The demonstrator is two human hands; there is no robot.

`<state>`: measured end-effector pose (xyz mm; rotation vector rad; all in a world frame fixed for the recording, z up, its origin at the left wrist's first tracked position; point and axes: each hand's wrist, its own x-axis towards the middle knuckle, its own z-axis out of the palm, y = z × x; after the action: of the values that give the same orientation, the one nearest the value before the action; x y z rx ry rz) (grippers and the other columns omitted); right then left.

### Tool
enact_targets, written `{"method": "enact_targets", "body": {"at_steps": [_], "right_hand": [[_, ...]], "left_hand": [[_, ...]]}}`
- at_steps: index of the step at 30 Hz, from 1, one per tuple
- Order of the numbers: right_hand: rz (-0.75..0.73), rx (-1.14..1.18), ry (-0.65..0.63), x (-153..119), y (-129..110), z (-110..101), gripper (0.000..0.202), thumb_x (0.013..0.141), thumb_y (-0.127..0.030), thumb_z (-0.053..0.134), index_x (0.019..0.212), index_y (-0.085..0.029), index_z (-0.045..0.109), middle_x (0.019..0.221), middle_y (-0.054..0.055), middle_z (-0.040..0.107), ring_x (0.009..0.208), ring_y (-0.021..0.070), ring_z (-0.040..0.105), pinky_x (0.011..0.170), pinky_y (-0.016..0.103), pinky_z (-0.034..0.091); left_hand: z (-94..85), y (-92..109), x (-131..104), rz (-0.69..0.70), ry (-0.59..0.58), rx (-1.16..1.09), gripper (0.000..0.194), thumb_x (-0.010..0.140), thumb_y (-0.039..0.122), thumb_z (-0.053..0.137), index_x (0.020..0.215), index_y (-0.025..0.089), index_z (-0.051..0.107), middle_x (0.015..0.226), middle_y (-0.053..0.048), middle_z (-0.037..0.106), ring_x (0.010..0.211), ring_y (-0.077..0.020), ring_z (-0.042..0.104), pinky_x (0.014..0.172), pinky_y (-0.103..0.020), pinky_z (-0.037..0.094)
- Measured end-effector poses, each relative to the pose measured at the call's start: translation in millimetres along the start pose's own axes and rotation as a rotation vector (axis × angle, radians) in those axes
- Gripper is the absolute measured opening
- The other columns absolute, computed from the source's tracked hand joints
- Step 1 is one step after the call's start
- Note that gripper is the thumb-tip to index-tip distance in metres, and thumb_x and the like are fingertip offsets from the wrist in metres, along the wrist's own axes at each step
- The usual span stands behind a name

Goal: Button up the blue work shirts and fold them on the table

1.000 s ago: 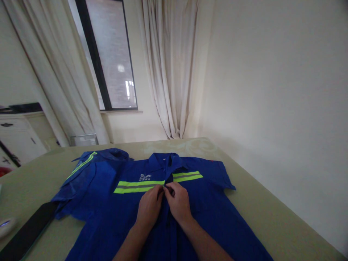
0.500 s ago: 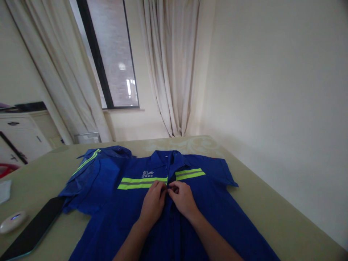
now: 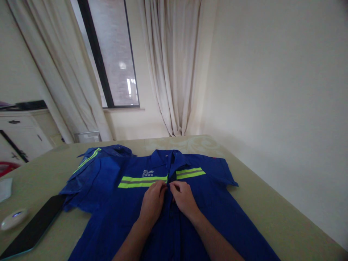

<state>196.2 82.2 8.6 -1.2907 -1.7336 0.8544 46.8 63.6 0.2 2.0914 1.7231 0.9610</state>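
A blue short-sleeved work shirt [image 3: 217,206] with yellow-green reflective bands lies spread on the table, collar toward the far side. Its front opening runs down the middle, parted near the collar. My left hand [image 3: 154,199] pinches the placket edge just under the chest band. Close beside it, my right hand [image 3: 183,197] pinches the opposite front edge, thumb and forefinger together. The fingertips nearly meet; whether a button sits between them is hidden. White lettering marks the chest above my left hand.
Another blue garment with reflective bands [image 3: 87,161] lies bunched at the left. Near it are a black flat slab [image 3: 35,226], a white oval device [image 3: 15,219] and a pale packet [image 3: 5,189]. A wall [image 3: 285,127] borders the table [image 3: 272,203] on the right.
Both hands stay at the same spot on the placket, with the fingertips shifting very slightly. The shirt lies as before.
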Motion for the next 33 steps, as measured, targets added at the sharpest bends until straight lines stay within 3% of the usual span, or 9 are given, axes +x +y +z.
{"method": "enact_targets", "body": {"at_steps": [4, 10, 14, 16, 20, 25, 33], "right_hand": [[0.051, 0.043, -0.018, -0.2, 3.9, 0.3, 0.021, 0.086, -0.027, 0.058, 0.082, -0.020, 0.077, 0.064, 0.001, 0.073, 0.047, 0.0153, 0.064, 0.049, 0.022, 0.042], [0.045, 0.126, 0.004, 1.0, 6.0, 2.2, 0.028, 0.088, -0.035, 0.053, 0.082, -0.019, 0.075, 0.059, 0.001, 0.069, 0.042, 0.0141, 0.061, 0.043, 0.021, 0.041], [0.165, 0.278, -0.100, 4.5, 9.5, 2.7, 0.033, 0.085, -0.036, 0.051, 0.104, -0.016, 0.070, 0.056, -0.002, 0.067, 0.034, 0.0126, 0.055, 0.036, 0.019, 0.036], [0.187, 0.304, -0.136, 5.6, 11.0, 2.6, 0.036, 0.083, -0.040, 0.053, 0.105, -0.015, 0.067, 0.054, -0.002, 0.066, 0.033, 0.0120, 0.052, 0.034, 0.019, 0.034], [0.110, 0.241, -0.076, 4.7, 10.3, 2.0, 0.030, 0.085, -0.042, 0.053, 0.095, -0.017, 0.066, 0.050, -0.004, 0.061, 0.034, 0.0120, 0.052, 0.035, 0.019, 0.034], [0.000, 0.044, 0.036, 1.6, 7.5, 0.2, 0.018, 0.088, -0.031, 0.053, 0.089, -0.021, 0.068, 0.054, -0.005, 0.060, 0.042, 0.0123, 0.056, 0.044, 0.020, 0.039], [-0.076, 0.062, 0.043, 4.6, 12.8, 0.6, 0.023, 0.090, -0.036, 0.058, 0.085, -0.020, 0.075, 0.060, -0.001, 0.065, 0.052, 0.0143, 0.059, 0.052, 0.022, 0.041]], "left_hand": [[2.0, -0.7, -0.4, -0.021, -0.018, 0.044, 0.019, 0.099, 0.019, 0.045, 0.098, 0.023, 0.063, 0.097, -0.004, 0.071, 0.093, -0.0217, 0.067, 0.084, -0.033, 0.047], [3.9, 2.2, -1.3, -0.024, -0.013, 0.116, 0.020, 0.098, 0.016, 0.044, 0.100, 0.022, 0.062, 0.102, -0.006, 0.070, 0.099, -0.0228, 0.065, 0.088, -0.034, 0.048], [1.0, 4.2, -1.1, 0.033, -0.004, 0.057, 0.022, 0.099, 0.018, 0.039, 0.100, 0.023, 0.061, 0.102, -0.007, 0.068, 0.098, -0.0228, 0.064, 0.087, -0.035, 0.049], [-0.1, 4.4, -0.7, 0.055, -0.006, 0.026, 0.023, 0.100, 0.019, 0.038, 0.098, 0.023, 0.060, 0.100, -0.007, 0.068, 0.096, -0.0223, 0.065, 0.085, -0.034, 0.049], [0.8, 4.2, 0.1, 0.012, 0.015, 0.037, 0.022, 0.100, 0.020, 0.038, 0.101, 0.024, 0.060, 0.101, -0.006, 0.070, 0.096, -0.0223, 0.067, 0.085, -0.033, 0.049], [2.3, 4.5, 1.0, -0.030, 0.033, 0.055, 0.019, 0.100, 0.023, 0.040, 0.103, 0.023, 0.059, 0.100, -0.007, 0.071, 0.096, -0.0232, 0.068, 0.086, -0.034, 0.050], [1.4, 1.2, 0.3, -0.017, -0.001, -0.002, 0.027, 0.100, 0.022, 0.037, 0.105, 0.024, 0.063, 0.100, -0.006, 0.076, 0.095, -0.0232, 0.071, 0.083, -0.033, 0.051]]}}
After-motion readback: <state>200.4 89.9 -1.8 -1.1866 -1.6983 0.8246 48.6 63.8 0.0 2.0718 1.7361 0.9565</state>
